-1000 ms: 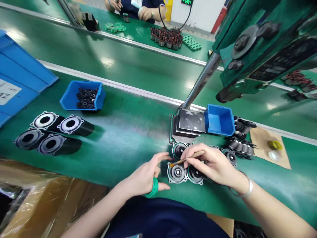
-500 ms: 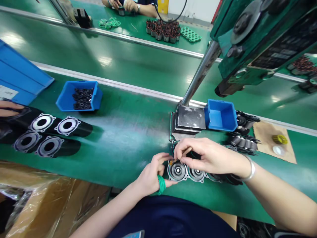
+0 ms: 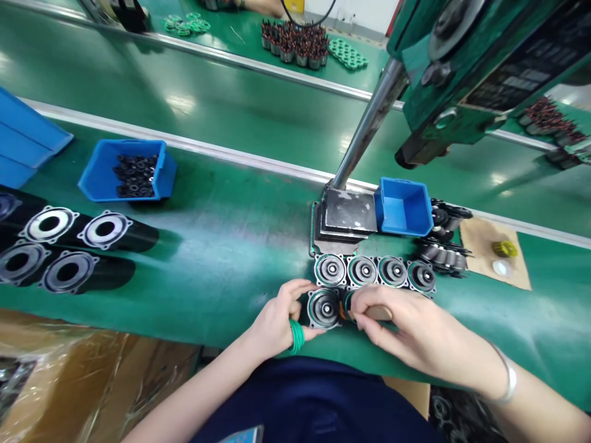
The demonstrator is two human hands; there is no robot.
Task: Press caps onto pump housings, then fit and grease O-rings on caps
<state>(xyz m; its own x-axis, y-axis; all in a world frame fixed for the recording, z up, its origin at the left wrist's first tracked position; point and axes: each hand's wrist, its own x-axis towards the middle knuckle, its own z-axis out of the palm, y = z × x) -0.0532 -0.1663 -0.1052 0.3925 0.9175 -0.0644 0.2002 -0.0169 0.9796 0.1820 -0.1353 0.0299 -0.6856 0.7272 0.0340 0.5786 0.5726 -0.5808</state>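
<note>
My left hand curls its fingers and thumb around the left side of a round motor housing in the front row. Several thin green rubber rings hang on this hand. In my right hand is a small brush with a wooden handle. Its orange-brown bristles are at the gap between that housing and its neighbour, which my fingers mostly cover. Behind them stands a row of similar open housings with green rings in their rims.
A green press rises over its metal base. Beside it stands a blue bin, then dark rotor-like parts and cardboard with a yellow cap. Left are black cylinders and a bin of small black parts.
My right hand has moved the brush rightward off the left front housing, uncovering the back row. My left hand stays at that housing. Another person's hand at the far-left cylinders has gone from view.
</note>
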